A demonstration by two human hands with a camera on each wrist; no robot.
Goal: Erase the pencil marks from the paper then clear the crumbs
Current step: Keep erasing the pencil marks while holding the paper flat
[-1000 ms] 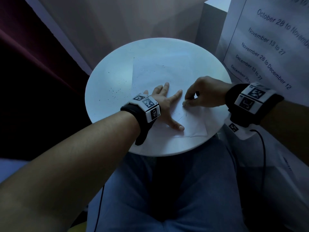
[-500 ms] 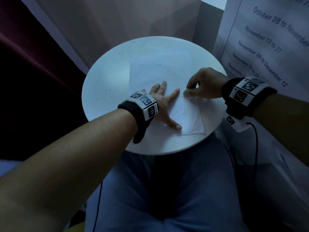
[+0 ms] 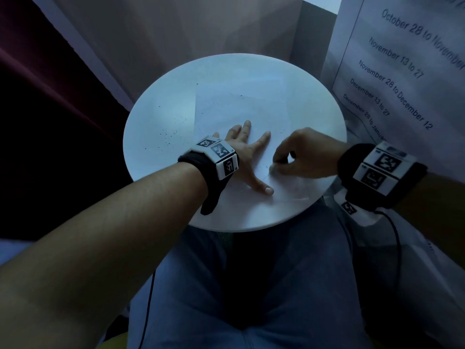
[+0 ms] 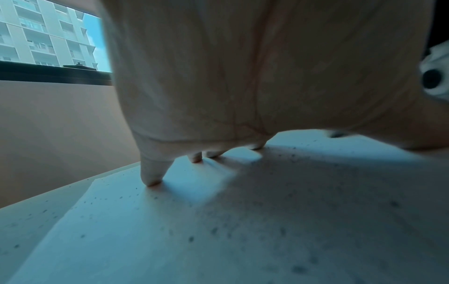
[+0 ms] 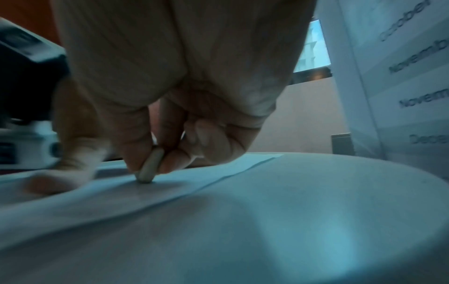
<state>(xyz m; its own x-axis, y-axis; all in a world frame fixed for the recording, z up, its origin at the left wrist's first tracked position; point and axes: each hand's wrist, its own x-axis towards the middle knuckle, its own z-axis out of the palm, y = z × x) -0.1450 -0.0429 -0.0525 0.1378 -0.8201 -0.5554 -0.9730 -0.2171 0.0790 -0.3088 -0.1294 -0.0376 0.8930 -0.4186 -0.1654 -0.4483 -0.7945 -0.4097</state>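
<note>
A white sheet of paper (image 3: 236, 107) lies on a round white table (image 3: 161, 114). My left hand (image 3: 247, 153) lies flat on the paper with fingers spread, pressing it down; its fingertips (image 4: 150, 178) touch the sheet. My right hand (image 3: 299, 154) pinches a small pale eraser (image 5: 149, 167) between thumb and fingers, its tip pressed on the paper (image 5: 116, 194) just right of my left thumb. A faint pencil line (image 3: 264, 178) shows between the two hands. Dark eraser crumbs (image 3: 173, 134) dot the table left of the sheet, and crumbs (image 4: 255, 221) lie on the paper too.
A white board with printed date lines (image 3: 402, 66) stands right of the table. A grey box (image 3: 309, 28) stands behind it. A wall and a dark red curtain (image 3: 37, 84) lie to the left. My knees in jeans (image 3: 226, 285) are under the table's near edge.
My right hand with the eraser has moved back toward me along the paper, closer to my left thumb. The left hand has stayed pressed flat on the sheet.
</note>
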